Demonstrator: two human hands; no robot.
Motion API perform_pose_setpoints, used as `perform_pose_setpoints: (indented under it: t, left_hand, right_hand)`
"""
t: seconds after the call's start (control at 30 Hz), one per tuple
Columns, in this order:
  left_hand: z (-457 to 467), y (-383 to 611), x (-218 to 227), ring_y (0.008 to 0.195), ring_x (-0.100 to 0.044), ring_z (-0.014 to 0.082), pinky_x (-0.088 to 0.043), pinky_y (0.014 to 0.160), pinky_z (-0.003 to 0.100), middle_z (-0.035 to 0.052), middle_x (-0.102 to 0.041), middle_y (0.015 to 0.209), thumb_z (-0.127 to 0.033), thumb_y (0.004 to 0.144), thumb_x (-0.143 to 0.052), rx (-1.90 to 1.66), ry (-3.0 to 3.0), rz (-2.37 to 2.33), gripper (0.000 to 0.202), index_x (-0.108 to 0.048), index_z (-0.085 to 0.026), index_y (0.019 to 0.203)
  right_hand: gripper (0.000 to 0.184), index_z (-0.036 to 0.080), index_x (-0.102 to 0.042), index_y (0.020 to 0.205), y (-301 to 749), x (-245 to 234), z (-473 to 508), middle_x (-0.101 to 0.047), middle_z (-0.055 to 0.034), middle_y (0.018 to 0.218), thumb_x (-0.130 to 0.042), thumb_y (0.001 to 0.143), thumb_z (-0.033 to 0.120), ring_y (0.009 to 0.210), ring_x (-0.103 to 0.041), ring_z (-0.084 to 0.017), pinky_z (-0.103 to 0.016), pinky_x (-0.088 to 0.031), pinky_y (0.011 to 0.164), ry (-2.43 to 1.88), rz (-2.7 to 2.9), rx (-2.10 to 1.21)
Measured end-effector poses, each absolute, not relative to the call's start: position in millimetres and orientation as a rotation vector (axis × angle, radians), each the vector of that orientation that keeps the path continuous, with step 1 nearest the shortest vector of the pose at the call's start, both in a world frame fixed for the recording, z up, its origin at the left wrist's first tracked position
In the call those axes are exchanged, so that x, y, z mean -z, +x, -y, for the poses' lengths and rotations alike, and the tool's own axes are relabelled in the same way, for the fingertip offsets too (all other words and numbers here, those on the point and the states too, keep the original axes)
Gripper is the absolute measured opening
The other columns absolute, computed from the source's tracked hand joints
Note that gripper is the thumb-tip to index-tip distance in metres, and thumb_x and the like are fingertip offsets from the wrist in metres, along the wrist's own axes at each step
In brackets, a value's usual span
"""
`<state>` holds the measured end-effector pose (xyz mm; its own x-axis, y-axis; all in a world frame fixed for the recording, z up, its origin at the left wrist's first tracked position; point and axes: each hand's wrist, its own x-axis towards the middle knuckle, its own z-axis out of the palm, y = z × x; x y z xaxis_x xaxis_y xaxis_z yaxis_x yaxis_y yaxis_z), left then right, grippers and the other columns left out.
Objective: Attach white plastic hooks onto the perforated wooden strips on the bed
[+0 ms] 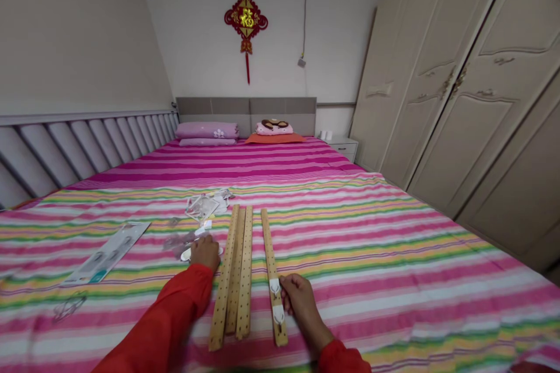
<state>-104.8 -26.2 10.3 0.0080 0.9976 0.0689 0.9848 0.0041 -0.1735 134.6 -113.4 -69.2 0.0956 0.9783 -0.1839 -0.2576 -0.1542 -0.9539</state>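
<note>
My left hand (205, 252) is down on the bed with its fingers curled over a small pile of white pieces; what lies under the fingertips is hidden. A white oval piece (186, 254) shows beside it. My right hand (301, 296) pinches the right edge of a wooden strip with holes (269, 250), beside the upper white hook (275, 287). A second white hook (279, 315) sits lower on that strip. Between my hands lie three more perforated wooden strips (246, 268), side by side.
Clear plastic packaging (203, 207) lies beyond my left hand. On the left are a long blister card (109, 253) and a thin wire-like bundle (70, 306). Everything rests on a striped bedsheet (394, 256). Pillows (207, 130) lie at the headboard; a wardrobe (464, 99) stands right.
</note>
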Motion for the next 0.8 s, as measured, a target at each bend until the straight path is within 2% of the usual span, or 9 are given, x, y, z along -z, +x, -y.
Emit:
perform_pose_setpoints:
  t: [0.2, 0.33, 0.47, 0.57, 0.67, 0.73, 0.8]
  left_hand:
    - [26, -110, -10, 0.108, -0.051, 0.0332, -0.035, 0.086, 0.045, 0.0212, -0.062, 0.105, -0.008, 0.082, -0.035, -0.017, -2.062, 2.11, 0.037, -0.071, -0.007, 0.091]
    - [29, -114, -15, 0.105, -0.053, 0.0333, -0.037, 0.085, 0.046, 0.0198, -0.064, 0.102, -0.013, 0.082, -0.04, 0.034, -2.053, 2.125, 0.033, -0.072, -0.009, 0.087]
    - [34, -124, -21, 0.101, -0.055, 0.0328, -0.039, 0.081, 0.044, 0.0166, -0.066, 0.095, -0.023, 0.082, -0.047, 0.273, -2.027, 2.188, 0.027, -0.073, -0.014, 0.079]
    - [43, -130, -27, 0.088, -0.061, 0.0278, -0.043, 0.074, 0.036, 0.0126, -0.069, 0.086, -0.026, 0.076, -0.057, 0.832, -2.015, 2.385, 0.02, -0.072, -0.013, 0.075]
    - [61, -124, -33, 0.069, -0.062, 0.0188, -0.045, 0.061, 0.026, 0.0056, -0.07, 0.071, -0.024, 0.066, -0.07, 1.804, -1.898, 2.689, 0.014, -0.071, -0.013, 0.073]
    - [77, -112, -36, 0.061, -0.06, 0.0127, -0.044, 0.054, 0.021, 0.0027, -0.07, 0.069, -0.022, 0.06, -0.076, 2.435, -1.765, 2.79, 0.02, -0.071, -0.013, 0.078]
    - [94, -94, -36, 0.058, -0.06, 0.0081, -0.044, 0.051, 0.016, 0.0036, -0.07, 0.072, -0.012, 0.059, -0.078, 2.934, -1.618, 2.791, 0.019, -0.069, -0.011, 0.076]
  right_hand:
    - [0.038, 0.02, -0.046, 0.049, 134, 69, 114, -0.04, 0.0083, 0.025, -0.062, 0.065, 0.051, 0.021, -0.031, -0.005, -0.017, -0.018, 0.026, -1.217, 0.863, -1.345]
    - [0.039, 0.02, -0.047, 0.049, 135, 70, 113, -0.04, 0.0082, 0.025, -0.062, 0.066, 0.051, 0.021, -0.031, -0.005, -0.017, -0.019, 0.026, -1.227, 0.867, -1.342]
    - [0.039, 0.02, -0.047, 0.048, 135, 71, 113, -0.04, 0.0082, 0.025, -0.063, 0.065, 0.052, 0.021, -0.031, -0.005, -0.018, -0.018, 0.027, -1.215, 0.869, -1.345]
    - [0.04, 0.02, -0.047, 0.049, 135, 72, 113, -0.041, 0.0082, 0.026, -0.064, 0.064, 0.053, 0.021, -0.031, -0.005, -0.018, -0.018, 0.027, -1.199, 0.863, -1.347]
    - [0.04, 0.02, -0.048, 0.049, 135, 73, 114, -0.041, 0.0085, 0.027, -0.065, 0.064, 0.052, 0.022, -0.03, -0.005, -0.017, -0.017, 0.027, -1.181, 0.858, -1.349]
    - [0.039, 0.019, -0.049, 0.05, 136, 73, 114, -0.041, 0.0084, 0.027, -0.065, 0.065, 0.052, 0.022, -0.03, -0.004, -0.017, -0.017, 0.027, -1.165, 0.86, -1.351]
    - [0.038, 0.018, -0.05, 0.051, 136, 74, 114, -0.042, 0.0083, 0.028, -0.066, 0.065, 0.05, 0.022, -0.03, -0.004, -0.017, -0.016, 0.028, -1.147, 0.855, -1.36]
